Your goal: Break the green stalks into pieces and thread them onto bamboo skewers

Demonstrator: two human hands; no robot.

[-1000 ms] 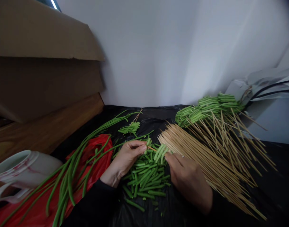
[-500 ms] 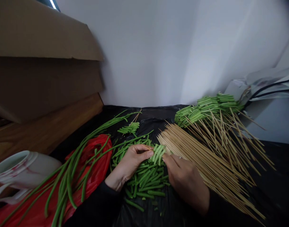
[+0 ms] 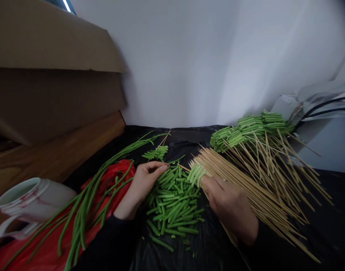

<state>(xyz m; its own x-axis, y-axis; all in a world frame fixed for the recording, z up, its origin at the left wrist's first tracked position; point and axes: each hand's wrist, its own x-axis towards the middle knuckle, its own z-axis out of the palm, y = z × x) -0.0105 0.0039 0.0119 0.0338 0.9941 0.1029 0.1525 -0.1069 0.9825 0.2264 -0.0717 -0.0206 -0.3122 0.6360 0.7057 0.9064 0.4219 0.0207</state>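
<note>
My right hand (image 3: pixel 230 207) is closed around bamboo skewers, with a row of cut green bean pieces (image 3: pixel 196 174) threaded across them near the pointed end. A bare skewer tip sticks out to the left of that row. My left hand (image 3: pixel 142 184), thumb and fingertips pinched together, hovers over the left edge of a heap of cut green beans (image 3: pixel 172 214). Whatever may be between those fingertips is too small to make out. Beside my right hand lies a thick bundle of bare bamboo skewers (image 3: pixel 246 188).
Finished bean skewers (image 3: pixel 251 128) are stacked at the back right, and a small one (image 3: pixel 157 152) lies behind the heap. Long whole beans (image 3: pixel 82 210) rest over a red plastic bag (image 3: pixel 113 188). A white pitcher (image 3: pixel 45 199) and a cardboard box (image 3: pixel 56 94) stand left.
My left hand has let go of the skewer tip and moved left, away from the threaded beans. My right hand has shifted slightly right, still holding the skewers.
</note>
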